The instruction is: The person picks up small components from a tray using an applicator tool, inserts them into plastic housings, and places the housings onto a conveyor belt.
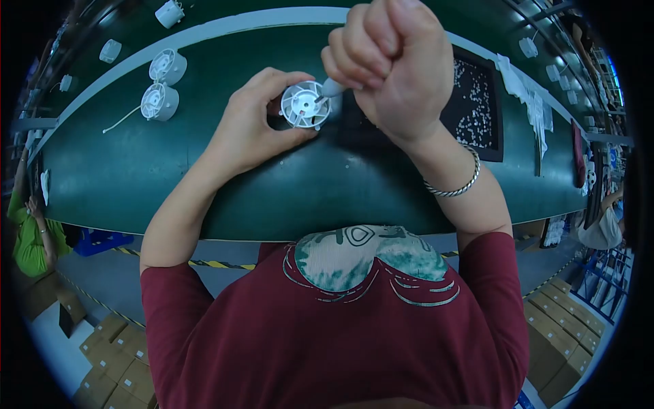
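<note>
My left hand [262, 123] is wrapped round the side of a round white plastic part [306, 105] with ribs like a fan housing, its open face turned up above the green table. In my right hand [395, 65], closed in a fist, is a tool with a pale grey handle [332, 88]. The tool's thin tip points down at the middle of the white part; whether it touches is too small to tell. Two similar white parts [159, 101] stand together at the left, a thin white cable running from the nearer one.
A black tray [496, 129] of small white pieces lies right of my right hand. White cloths or bags [528, 95] hang further right. More white parts [169, 13] stand beyond the pale rail [238, 22]. A person in green [30, 238] is at far left. Cardboard boxes [112, 354] are stacked below.
</note>
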A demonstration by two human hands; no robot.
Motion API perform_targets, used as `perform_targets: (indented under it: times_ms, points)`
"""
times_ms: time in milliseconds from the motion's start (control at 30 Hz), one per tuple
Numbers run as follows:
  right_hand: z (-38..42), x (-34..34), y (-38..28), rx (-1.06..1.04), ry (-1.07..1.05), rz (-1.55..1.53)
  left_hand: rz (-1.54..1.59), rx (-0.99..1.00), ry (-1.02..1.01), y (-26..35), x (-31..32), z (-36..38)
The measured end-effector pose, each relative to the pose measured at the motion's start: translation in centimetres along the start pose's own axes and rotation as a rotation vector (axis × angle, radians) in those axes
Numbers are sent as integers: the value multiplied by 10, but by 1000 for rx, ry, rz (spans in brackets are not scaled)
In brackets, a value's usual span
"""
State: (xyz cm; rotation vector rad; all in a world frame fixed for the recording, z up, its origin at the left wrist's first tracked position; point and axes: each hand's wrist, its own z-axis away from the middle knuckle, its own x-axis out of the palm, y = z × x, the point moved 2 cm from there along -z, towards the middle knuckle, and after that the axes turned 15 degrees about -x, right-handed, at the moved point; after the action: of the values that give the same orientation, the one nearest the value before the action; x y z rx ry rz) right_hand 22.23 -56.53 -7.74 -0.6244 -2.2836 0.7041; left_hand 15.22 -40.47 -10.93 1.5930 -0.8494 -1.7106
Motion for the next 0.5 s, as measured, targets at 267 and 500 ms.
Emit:
perform_targets:
  times_ms: [267, 500]
  points:
    - [-6, 21, 18, 14, -113, 63, -7, 64, 41, 2, 0, 1]
    - [-4, 41, 15, -106, -303, 543, 80, 16, 7, -6, 5, -2]
